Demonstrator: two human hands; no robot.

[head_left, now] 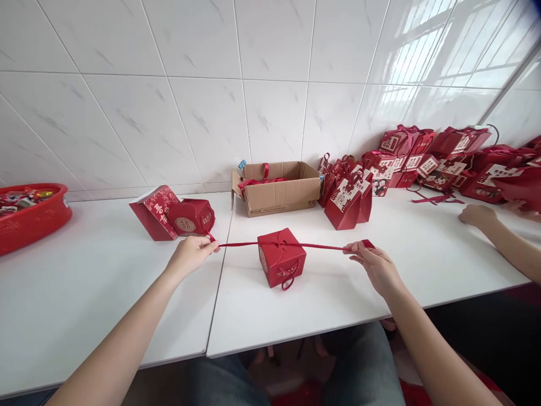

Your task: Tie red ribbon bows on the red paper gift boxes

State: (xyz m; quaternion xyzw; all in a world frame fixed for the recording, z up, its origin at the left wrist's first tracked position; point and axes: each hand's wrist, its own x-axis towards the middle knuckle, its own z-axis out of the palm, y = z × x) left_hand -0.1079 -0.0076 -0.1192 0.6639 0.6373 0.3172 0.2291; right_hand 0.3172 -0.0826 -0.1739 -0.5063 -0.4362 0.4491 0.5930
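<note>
A red gift box (282,265) with a cord loop on its front stands on the white table in front of me. Across its top runs a dark red ribbon (323,246), stretched nearly straight to both sides. My left hand (192,254) pinches one end of it, left of the box. On the right, my right hand (374,262) grips the other end between thumb and fingers. Where the ribbon crosses the middle of the box top, it looks knotted or threaded, too small to tell which.
Two red boxes (191,219) stand beyond my left hand. A cardboard box (283,197) with ribbons is against the tiled wall. Red gift bags (349,200) and stacked boxes (408,152) fill the back right. A red basin (38,220) is far left; another person's hand (477,216) rests at right.
</note>
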